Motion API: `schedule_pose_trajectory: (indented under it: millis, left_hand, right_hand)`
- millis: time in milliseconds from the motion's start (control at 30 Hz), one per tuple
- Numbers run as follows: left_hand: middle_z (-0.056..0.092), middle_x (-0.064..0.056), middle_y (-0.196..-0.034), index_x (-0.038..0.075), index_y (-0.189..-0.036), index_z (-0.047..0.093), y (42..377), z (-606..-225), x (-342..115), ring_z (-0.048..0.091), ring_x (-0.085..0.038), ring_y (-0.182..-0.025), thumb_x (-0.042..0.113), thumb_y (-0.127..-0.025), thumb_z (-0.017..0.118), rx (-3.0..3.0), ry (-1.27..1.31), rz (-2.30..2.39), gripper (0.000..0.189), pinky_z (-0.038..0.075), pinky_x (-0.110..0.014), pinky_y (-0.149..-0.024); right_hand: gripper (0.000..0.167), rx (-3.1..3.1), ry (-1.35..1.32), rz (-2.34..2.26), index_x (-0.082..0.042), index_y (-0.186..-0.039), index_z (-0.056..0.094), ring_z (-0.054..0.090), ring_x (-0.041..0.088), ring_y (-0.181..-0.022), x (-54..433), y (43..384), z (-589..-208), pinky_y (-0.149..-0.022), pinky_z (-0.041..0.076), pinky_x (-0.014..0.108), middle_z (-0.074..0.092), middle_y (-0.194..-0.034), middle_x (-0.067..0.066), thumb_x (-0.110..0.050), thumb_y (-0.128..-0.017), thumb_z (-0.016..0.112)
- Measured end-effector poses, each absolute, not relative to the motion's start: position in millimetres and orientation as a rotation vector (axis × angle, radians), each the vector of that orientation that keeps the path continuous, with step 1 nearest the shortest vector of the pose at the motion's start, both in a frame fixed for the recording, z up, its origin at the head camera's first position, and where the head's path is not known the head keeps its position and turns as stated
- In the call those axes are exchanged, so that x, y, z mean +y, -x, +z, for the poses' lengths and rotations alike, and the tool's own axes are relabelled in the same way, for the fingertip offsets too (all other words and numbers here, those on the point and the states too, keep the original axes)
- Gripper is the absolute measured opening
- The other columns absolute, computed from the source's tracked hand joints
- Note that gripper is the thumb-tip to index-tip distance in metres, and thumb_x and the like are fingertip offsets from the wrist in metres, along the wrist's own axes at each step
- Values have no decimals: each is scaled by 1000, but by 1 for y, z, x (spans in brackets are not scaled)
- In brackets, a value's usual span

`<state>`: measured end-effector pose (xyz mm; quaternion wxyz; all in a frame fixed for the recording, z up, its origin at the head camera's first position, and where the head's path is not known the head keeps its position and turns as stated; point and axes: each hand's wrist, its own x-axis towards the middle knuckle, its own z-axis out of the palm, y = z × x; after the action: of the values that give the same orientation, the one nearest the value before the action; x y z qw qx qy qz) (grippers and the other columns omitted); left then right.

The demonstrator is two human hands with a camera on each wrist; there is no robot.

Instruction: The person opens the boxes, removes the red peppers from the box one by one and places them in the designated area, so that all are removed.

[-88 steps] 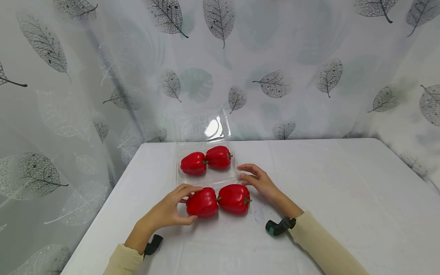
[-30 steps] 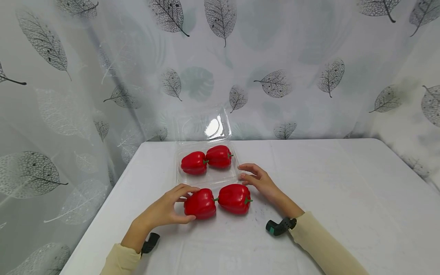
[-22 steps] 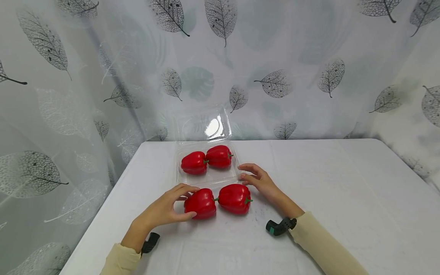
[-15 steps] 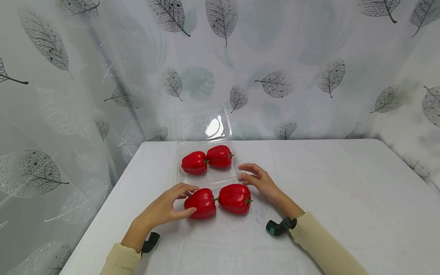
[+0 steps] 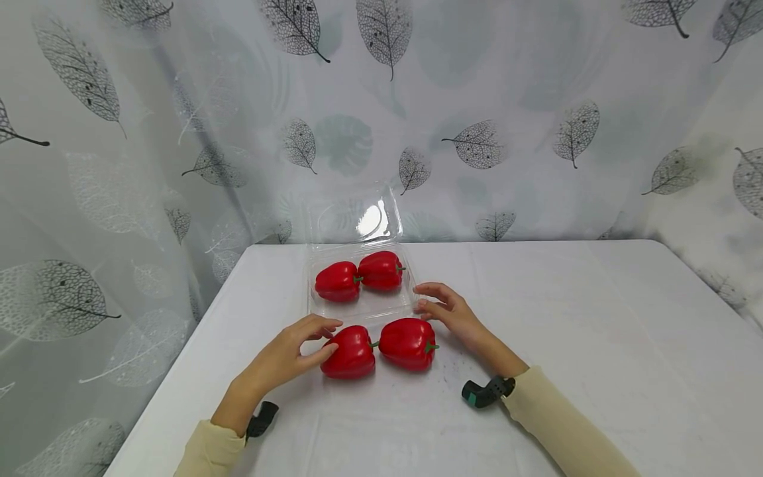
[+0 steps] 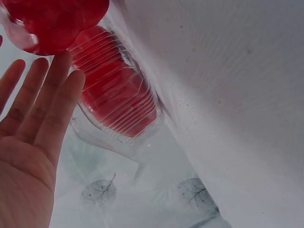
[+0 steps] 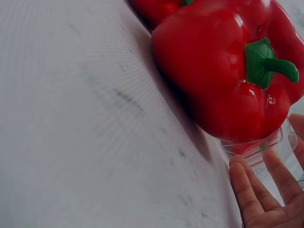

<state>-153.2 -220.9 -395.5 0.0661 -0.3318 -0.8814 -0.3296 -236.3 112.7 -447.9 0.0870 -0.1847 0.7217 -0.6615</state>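
Left pepper (image 5: 350,354), on its side: plump, glossy red, green stem toward three o'clock. Your left hand (image 5: 290,350), fingers spread, is at its nine; right pepper (image 5: 408,344), alike, at three. Your right hand (image 5: 450,313), fingers parted, at two, nears the clear box (image 5: 371,307) at twelve, holding two more red peppers (image 5: 337,282).

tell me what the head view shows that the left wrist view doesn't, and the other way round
Only the head view: the right hand and the peppers' green stems.

Only the left wrist view: the full palm of the left hand.

Both: part of the left hand, the clear container, red peppers, the white table and the leaf-print backdrop.
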Motion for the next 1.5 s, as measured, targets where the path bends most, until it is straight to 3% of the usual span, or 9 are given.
schedule_pose_trajectory:
  millis: [633,867,1500]
  left_hand:
    - [67,-8,-116,6,-121,65,155,-393,-219,64,-17,-102,7,-87,72,-2571,987,-963,35,57,-37,-84]
    - [68,-9,-115,6,-120,66,154,-392,-218,64,-16,-93,6,-86,72,-2569,963,-964,34,59,-35,-76]
    - [68,-10,-111,4,-115,66,162,-395,-221,63,-16,-101,1,-84,72,-2494,1024,-1033,32,58,-40,-80]
  right_hand:
    - [43,2148,553,-1972,-5,-137,47,63,38,-110,112,237,-450,-86,57,32,48,-141,22,-19,-99,58]
    - [43,2136,568,-1984,-3,-137,46,62,40,-110,113,236,-450,-86,56,34,48,-141,23,-17,-99,58]
    - [44,2157,554,-1960,-6,-137,47,63,38,-110,113,237,-449,-87,56,33,48,-141,22,-21,-98,59]
